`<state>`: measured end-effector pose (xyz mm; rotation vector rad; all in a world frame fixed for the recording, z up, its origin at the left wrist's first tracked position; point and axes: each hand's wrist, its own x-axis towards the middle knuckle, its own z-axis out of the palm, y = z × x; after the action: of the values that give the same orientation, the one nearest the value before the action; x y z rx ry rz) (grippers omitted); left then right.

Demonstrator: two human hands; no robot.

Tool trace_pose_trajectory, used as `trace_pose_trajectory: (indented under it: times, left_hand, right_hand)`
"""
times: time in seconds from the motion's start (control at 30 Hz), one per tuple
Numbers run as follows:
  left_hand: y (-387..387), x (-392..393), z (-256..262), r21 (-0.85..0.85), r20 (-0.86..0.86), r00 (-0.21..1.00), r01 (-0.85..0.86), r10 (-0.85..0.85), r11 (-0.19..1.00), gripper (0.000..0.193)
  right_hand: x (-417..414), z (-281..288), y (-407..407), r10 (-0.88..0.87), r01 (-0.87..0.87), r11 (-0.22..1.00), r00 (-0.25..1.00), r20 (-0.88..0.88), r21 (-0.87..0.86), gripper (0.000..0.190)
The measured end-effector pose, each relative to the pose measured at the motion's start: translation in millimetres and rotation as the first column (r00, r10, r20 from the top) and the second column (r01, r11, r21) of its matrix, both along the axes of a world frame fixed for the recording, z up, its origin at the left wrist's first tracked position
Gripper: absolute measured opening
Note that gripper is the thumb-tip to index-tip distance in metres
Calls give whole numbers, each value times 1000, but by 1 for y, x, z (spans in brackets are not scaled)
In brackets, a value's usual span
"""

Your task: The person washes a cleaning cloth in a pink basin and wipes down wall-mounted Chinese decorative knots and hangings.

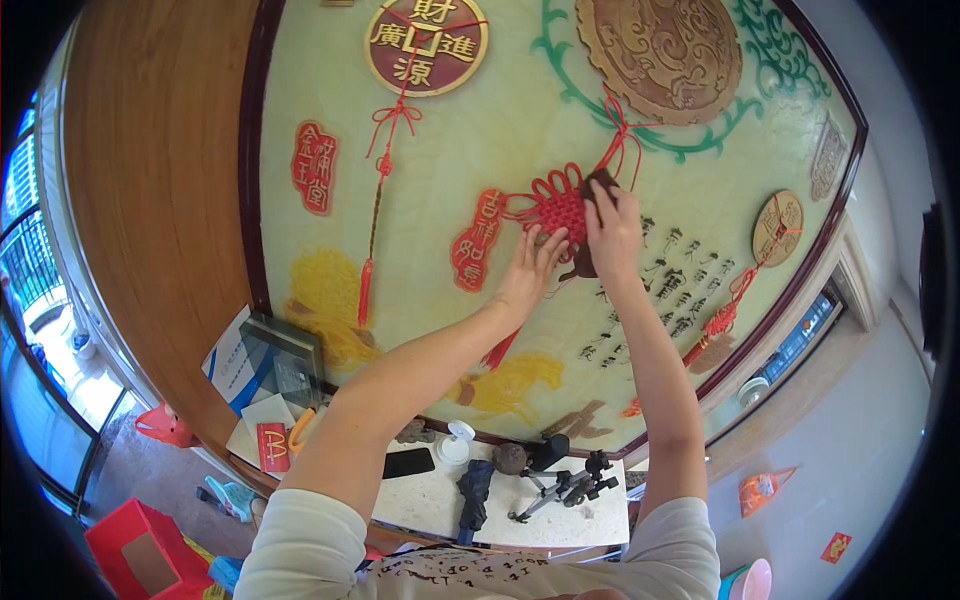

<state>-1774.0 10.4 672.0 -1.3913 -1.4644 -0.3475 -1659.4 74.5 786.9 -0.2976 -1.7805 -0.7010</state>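
A red Chinese knot ornament (556, 214) hangs by red cords below a brown carved round relief (664, 56) on a pale green decorated wall panel (435, 157). My left hand (529, 266) lies against the knot's lower left part, its fingers spread over the red cords. My right hand (615, 232) grips a dark brown cloth (589, 266) at the knot's right edge. The knot's red tassel (501, 349) hangs behind my left forearm. Further left, another red tassel (365, 289) hangs on a cord from a round coin-shaped plaque (426, 45).
Below the panel, a white ledge (427, 502) holds a black phone (409, 463), a folded dark umbrella (475, 495), a small tripod (559, 491) and a white round container (454, 448). Papers and a glass block (289, 360) stand at the left. A red box (146, 551) is on the floor.
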Motion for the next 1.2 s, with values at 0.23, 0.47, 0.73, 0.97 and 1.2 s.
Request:
trace_pose_trajectory:
  times: [0.23,0.47,0.73,0.97,1.2]
  left_hand:
    - [-2,5,7,-69,9,999,-35,36,997,58]
    - [-6,3,8,-127,4,1000,30,-30,991,48]
    - [-6,1,8,-161,3,1000,-16,17,987,47]
    - [-11,3,21,-406,-4,988,-142,154,903,60]
    - [-9,4,12,-94,113,988,118,-107,989,78]
  right_hand:
    - [-20,33,0,-90,85,995,992,83,58,25]
    - [-34,24,3,-91,84,995,987,136,58,24]
    - [-30,12,-3,-31,25,999,992,125,46,17]
    - [-27,7,-2,283,-423,851,868,-409,-310,22]
    - [6,-9,1,140,-213,957,934,-329,-198,29]
